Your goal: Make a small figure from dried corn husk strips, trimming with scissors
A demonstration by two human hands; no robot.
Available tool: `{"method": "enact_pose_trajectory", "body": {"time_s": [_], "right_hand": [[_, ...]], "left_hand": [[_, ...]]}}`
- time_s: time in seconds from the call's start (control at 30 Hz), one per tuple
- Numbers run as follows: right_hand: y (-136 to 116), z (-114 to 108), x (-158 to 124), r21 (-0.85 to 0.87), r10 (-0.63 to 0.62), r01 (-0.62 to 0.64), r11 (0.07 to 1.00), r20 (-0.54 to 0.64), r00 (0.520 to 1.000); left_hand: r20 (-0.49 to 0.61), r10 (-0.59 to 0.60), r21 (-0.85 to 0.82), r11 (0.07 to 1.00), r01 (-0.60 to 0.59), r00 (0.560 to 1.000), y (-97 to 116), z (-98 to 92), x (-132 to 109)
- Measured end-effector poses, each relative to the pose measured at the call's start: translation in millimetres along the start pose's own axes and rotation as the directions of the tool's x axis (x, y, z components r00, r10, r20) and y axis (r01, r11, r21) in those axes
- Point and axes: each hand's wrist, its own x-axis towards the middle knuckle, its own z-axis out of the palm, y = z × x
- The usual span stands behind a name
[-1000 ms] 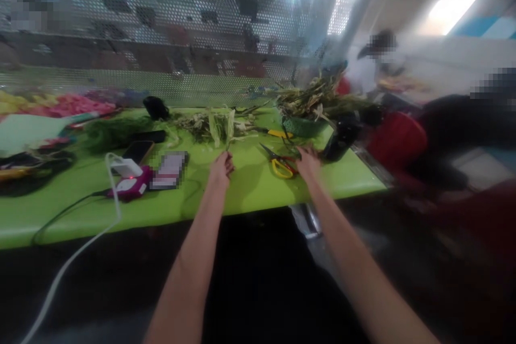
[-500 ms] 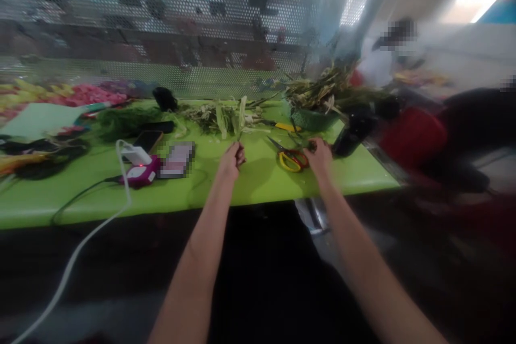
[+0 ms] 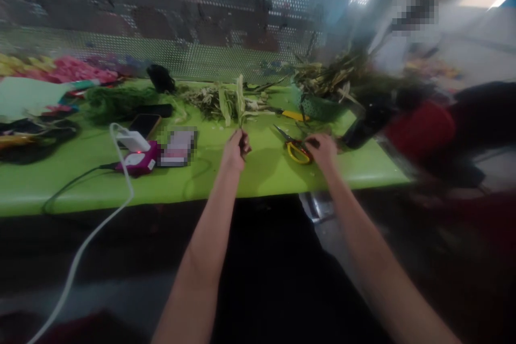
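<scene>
My left hand [image 3: 236, 150] is closed around the lower end of a pale green leafy stem [image 3: 241, 99], holding it upright above the lime-green table [image 3: 250, 172]. My right hand [image 3: 324, 150] rests on the table with its fingers on the handles of the yellow-handled scissors [image 3: 296, 148]; whether it grips them is unclear. The scissors lie flat, blades pointing away to the left. A pile of cut stems and leaves [image 3: 220, 101] lies just behind the held stem.
A green basket of dried foliage [image 3: 322, 94] stands at the back right beside a dark bottle [image 3: 365, 126]. A pink device with a white charger and cable [image 3: 135, 156], a phone [image 3: 145, 123] and coloured material [image 3: 60, 72] lie at the left. Another person [image 3: 411, 32] is at the far right.
My left hand has lifted the leafy stem upright off the pile. My right hand has shifted onto the scissor handles. The view has tilted slightly.
</scene>
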Motion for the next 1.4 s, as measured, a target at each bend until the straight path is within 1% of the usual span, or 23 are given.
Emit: {"method": "enact_pose_trajectory", "body": {"time_s": [0.1,0.17,0.27,0.33,0.4,0.43,0.47,0.53,0.57,0.6,0.63,0.7,0.77,0.87,0.93,1.0,1.07,1.13,1.2,1.23,1.27,1.33,1.4], "right_hand": [[0,0,3,0.056,0.013,-0.014,0.998,0.016,1.0],[0,1,4,0.068,-0.023,0.018,0.997,0.074,0.997],[0,2,3,0.065,-0.066,0.057,0.996,0.141,0.988],[0,2,2,0.073,-0.042,0.033,0.997,0.117,0.992],[-3,2,1,0.169,0.02,-0.032,0.985,0.072,0.997],[-5,3,0,0.269,0.062,-0.08,0.96,0.075,0.995],[-9,3,-1,0.394,0.104,-0.136,0.909,0.102,0.989],[-19,6,-4,0.629,0.152,-0.254,0.735,0.212,0.965],[-25,7,-5,0.705,0.15,-0.297,0.644,0.264,0.953],[-32,9,-7,0.75,0.136,-0.326,0.576,0.306,0.942],[-39,11,-8,0.774,0.122,-0.341,0.534,0.328,0.937],[-51,16,-11,0.791,0.111,-0.342,0.507,0.334,0.936],[-60,21,-13,0.8,0.102,-0.318,0.508,0.311,0.945],[-67,27,-15,0.819,0.076,-0.275,0.503,0.275,0.958],[-68,29,-17,0.818,0.056,-0.252,0.517,0.262,0.964],[-68,31,-19,0.802,0.037,-0.224,0.554,0.245,0.969],[-69,32,-20,0.763,0.02,-0.173,0.622,0.205,0.979],[-70,32,-21,0.68,0.0,-0.066,0.73,0.097,0.995],[-71,31,-21,0.544,-0.045,0.061,0.837,-0.043,0.998],[-71,30,-20,0.481,-0.07,0.107,0.87,-0.094,0.993],[-71,30,-20,0.437,-0.086,0.13,0.89,-0.119,0.989],[-69,29,-19,0.415,-0.066,0.106,0.904,-0.11,0.992],[-67,29,-17,0.464,0.031,0.001,0.886,-0.063,0.998]], "left_hand": [[-0.003,-0.025,-0.005,1.0,0.025,1.0,-4,2.0,2],[-0.009,-0.037,-0.001,0.999,0.037,0.999,-6,3.0,3],[0.023,-0.035,0.026,0.999,0.034,0.999,-7,2.1,2],[0.05,-0.032,0.053,0.998,0.029,0.998,-7,0.7,1],[0.071,-0.044,0.075,0.996,0.039,0.996,-7,0.5,0],[0.078,-0.056,0.079,0.996,0.05,0.995,-8,1.5,-1],[0.086,-0.07,0.078,0.995,0.064,0.994,-10,3.4,-3],[0.117,-0.11,0.06,0.993,0.103,0.987,-14,10.0,-6],[0.143,-0.131,0.046,0.991,0.125,0.981,-16,14.4,-9],[0.177,-0.153,0.034,0.988,0.149,0.972,-19,19.1,-12],[0.213,-0.178,0.027,0.984,0.176,0.961,-22,23.9,-14],[0.24,-0.203,0.005,0.978,0.208,0.949,-26,32.3,-20],[0.224,-0.221,-0.005,0.974,0.227,0.949,-28,37.6,-24],[0.184,-0.227,-0.033,0.971,0.237,0.956,-28,40.1,-27],[0.191,-0.226,-0.055,0.969,0.24,0.955,-29,40.1,-28],[0.214,-0.227,-0.072,0.966,0.247,0.95,-30,40.1,-29],[0.226,-0.226,-0.08,0.965,0.25,0.947,-33,40.2,-29],[0.221,-0.219,-0.076,0.968,0.241,0.95,-35,40.2,-29],[0.201,-0.223,-0.05,0.97,0.237,0.954,-37,40.1,-29],[0.188,-0.222,-0.034,0.972,0.233,0.957,-38,40.0,-29],[0.175,-0.212,-0.024,0.975,0.219,0.962,-39,39.8,-29],[0.169,-0.193,-0.015,0.98,0.199,0.966,-40,39.4,-28],[0.165,-0.179,-0.029,0.982,0.186,0.97,-40,39.0,-27]]}}
